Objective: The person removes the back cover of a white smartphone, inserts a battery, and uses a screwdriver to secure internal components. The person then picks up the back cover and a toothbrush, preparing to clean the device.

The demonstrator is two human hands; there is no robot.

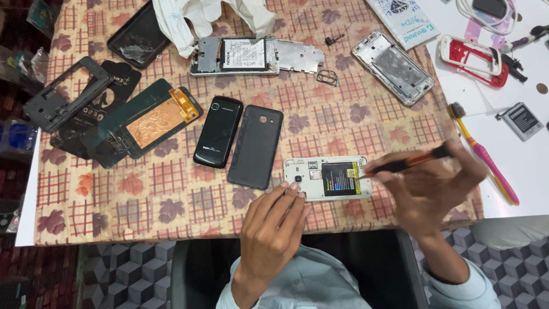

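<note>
Item: opened white phone (327, 178) near the table's front edge, long axis left–right, your left hand (274, 226) fingertips pressing its left end, your right hand (429, 186) gripping an orange-black screwdriver (409, 163) pointing left at its battery (341, 178).

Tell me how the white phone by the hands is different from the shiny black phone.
The white phone lies open, its back off and its battery showing; the black phone is closed. The left hand touches the white phone; nothing touches the black phone. The white phone lies sideways, the black phone nearly upright. Both lie on the tablecloth.

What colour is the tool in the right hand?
Orange and black screwdriver, seen blurred in the head view.
</note>
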